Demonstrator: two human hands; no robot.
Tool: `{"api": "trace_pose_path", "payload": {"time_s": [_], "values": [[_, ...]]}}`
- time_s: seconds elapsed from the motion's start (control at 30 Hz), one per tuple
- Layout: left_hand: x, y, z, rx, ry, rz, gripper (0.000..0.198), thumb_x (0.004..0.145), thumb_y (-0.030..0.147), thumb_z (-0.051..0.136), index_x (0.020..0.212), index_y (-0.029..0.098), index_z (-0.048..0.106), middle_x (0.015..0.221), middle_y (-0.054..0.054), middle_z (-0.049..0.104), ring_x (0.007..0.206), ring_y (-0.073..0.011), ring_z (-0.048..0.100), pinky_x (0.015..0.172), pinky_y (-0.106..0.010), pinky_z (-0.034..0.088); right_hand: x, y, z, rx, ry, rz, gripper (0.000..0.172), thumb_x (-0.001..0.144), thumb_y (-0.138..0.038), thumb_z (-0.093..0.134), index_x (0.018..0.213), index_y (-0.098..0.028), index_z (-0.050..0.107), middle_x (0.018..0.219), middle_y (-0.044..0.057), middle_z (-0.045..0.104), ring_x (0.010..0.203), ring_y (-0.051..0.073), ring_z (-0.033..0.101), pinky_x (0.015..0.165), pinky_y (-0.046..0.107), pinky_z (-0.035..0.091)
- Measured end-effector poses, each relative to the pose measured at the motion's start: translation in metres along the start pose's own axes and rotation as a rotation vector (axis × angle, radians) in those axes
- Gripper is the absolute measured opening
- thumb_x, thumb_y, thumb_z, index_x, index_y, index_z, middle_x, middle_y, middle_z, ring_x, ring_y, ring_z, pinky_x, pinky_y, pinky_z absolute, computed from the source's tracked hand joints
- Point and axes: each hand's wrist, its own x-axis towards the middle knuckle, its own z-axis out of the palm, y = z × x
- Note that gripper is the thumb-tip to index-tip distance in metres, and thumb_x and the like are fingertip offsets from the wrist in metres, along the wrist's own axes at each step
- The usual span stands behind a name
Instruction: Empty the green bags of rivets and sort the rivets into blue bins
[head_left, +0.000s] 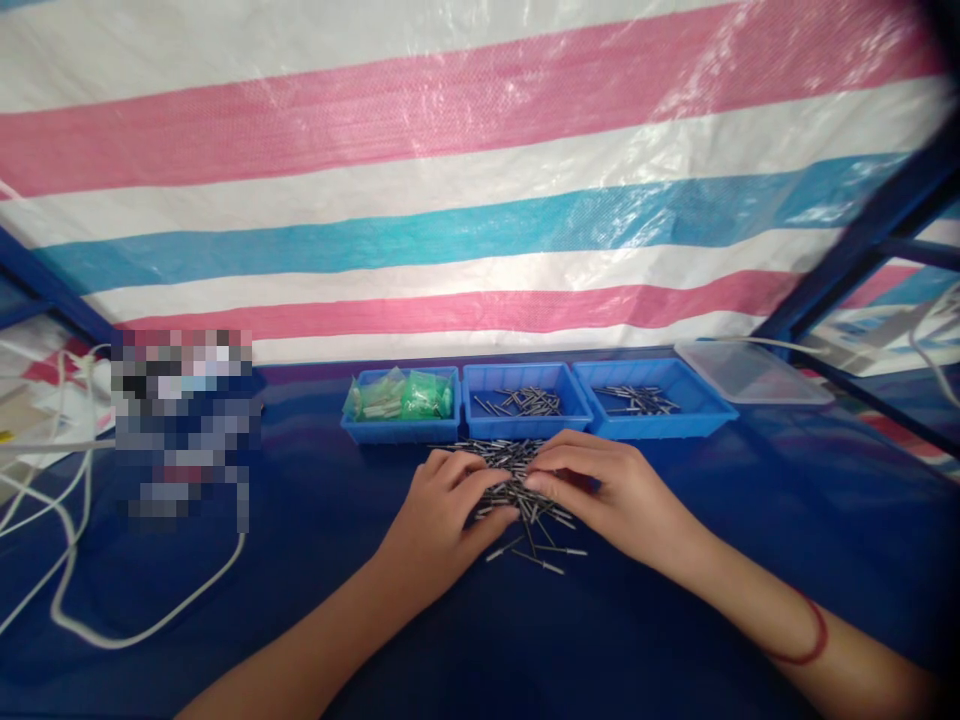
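A loose pile of thin metal rivets (536, 505) lies on the dark blue table, just in front of the blue bins. My left hand (452, 508) rests at the left side of the pile, thumb and fingers apart and touching the rivets. From the right, my right hand (600, 487) reaches to the pile with its fingers bent, thumb and fingertips at the rivets; whether it pinches one is too small to tell. A few rivets lie spread out at the near edge of the pile.
Behind the pile stand a left blue bin (401, 431) with green and clear packets, a middle bin (525, 428) and a right bin (667, 425), both holding rivets. A clear plastic lid (757, 373) lies at the right. White cables (150, 632) run at the left.
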Motion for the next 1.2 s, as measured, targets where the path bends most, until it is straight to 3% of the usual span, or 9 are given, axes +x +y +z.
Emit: {"api": "trace_pose_path", "payload": {"time_s": [0.17,0.3,0.43,0.93,1.2], "values": [[0.0,0.005,0.006,-0.135,0.021,0.005,0.017,0.092,0.03,0.054,0.097,0.021,0.066,0.098,-0.004,0.065,0.096,-0.0197,0.052,0.088,-0.034,0.041,-0.002,-0.01,0.009,0.138,0.011,-0.048,0.016,0.089,-0.031,0.057,0.084,-0.02,0.068,0.08,0.005,0.066,0.073,0.016,0.061,0.066,0.029,0.051],[0.001,0.004,0.006,-0.209,0.022,-0.018,0.016,0.093,0.028,0.052,0.093,0.019,0.065,0.092,-0.003,0.066,0.09,-0.018,0.052,0.085,-0.031,0.041,-0.003,-0.011,0.013,0.193,0.021,0.003,0.014,0.087,-0.03,0.06,0.09,-0.02,0.068,0.082,0.005,0.065,0.07,0.015,0.058,0.061,0.027,0.048],[0.001,0.004,0.005,-0.229,0.016,-0.022,0.015,0.093,0.027,0.053,0.089,0.019,0.065,0.088,-0.003,0.065,0.089,-0.0179,0.052,0.083,-0.031,0.04,-0.004,-0.008,0.016,0.224,0.001,0.038,0.013,0.089,-0.028,0.057,0.088,-0.02,0.067,0.082,0.005,0.064,0.075,0.016,0.059,0.065,0.029,0.048],[0.001,0.0,0.005,-0.214,0.058,-0.045,0.008,0.087,0.026,0.061,0.084,0.019,0.063,0.086,-0.002,0.063,0.085,-0.0176,0.054,0.079,-0.03,0.041,-0.005,-0.007,0.018,0.245,0.013,0.034,0.011,0.089,-0.023,0.055,0.092,-0.021,0.065,0.083,0.005,0.063,0.073,0.015,0.057,0.059,0.027,0.045],[0.002,0.0,0.001,-0.248,0.144,-0.075,0.008,0.088,0.025,0.059,0.084,0.018,0.061,0.085,-0.002,0.062,0.085,-0.017,0.057,0.078,-0.028,0.042,-0.004,-0.005,0.019,0.201,0.023,0.033,0.01,0.088,-0.019,0.055,0.089,-0.019,0.065,0.08,0.004,0.06,0.067,0.013,0.055,0.055,0.025,0.043]]}}
